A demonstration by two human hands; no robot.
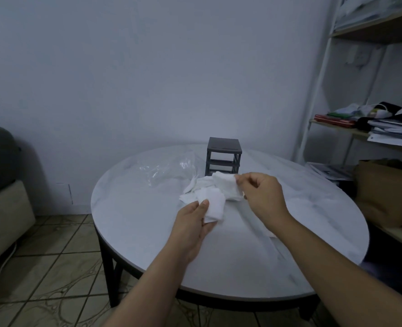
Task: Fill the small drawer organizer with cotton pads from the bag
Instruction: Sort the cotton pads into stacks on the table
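A small dark grey drawer organizer point(223, 155) stands at the far middle of the round white table point(148, 220). A crumpled clear plastic bag point(169, 169) lies to its left. In front of the organizer sits a loose heap of white cotton pads point(196, 188). My left hand point(192, 228) holds a small stack of pads point(213, 206) between thumb and fingers. My right hand point(261, 197) pinches another white pad point(226, 184) just above the heap.
A metal shelf unit point(369, 128) with papers and clothes stands to the right of the table, with a brown paper bag point(388, 192) beside it. A sofa point(4, 185) sits at the left. Tiled floor lies below the table's near edge.
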